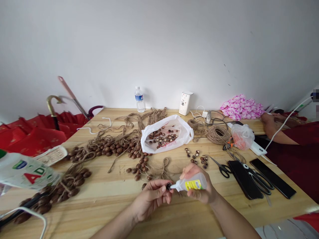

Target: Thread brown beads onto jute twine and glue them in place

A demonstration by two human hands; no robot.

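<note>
My left hand [151, 198] pinches a small dark nut shell piece [168, 186] between thumb and fingers. My right hand [208, 192] is closed around a translucent squeeze bottle of glue [193, 184] with a yellow label. The bottle lies tilted nearly level, its narrow white nozzle pointing left and meeting the shell piece. Whether glue is coming out is too small to see. Just beyond my hands, a looped twine cord [164, 167] lies on the wooden table [104, 205]. An open white plastic bag [171, 146] with many shell halves stands behind it.
Brown nuts on twine [109, 146] spread across the left. Loose shell halves [195, 156], small scissors [224, 169], a black phone [245, 181], larger scissors [260, 179] and a twine coil [218, 134] lie right. A large white bottle [27, 171] is at far left; another person's arm [276, 131] rests at right.
</note>
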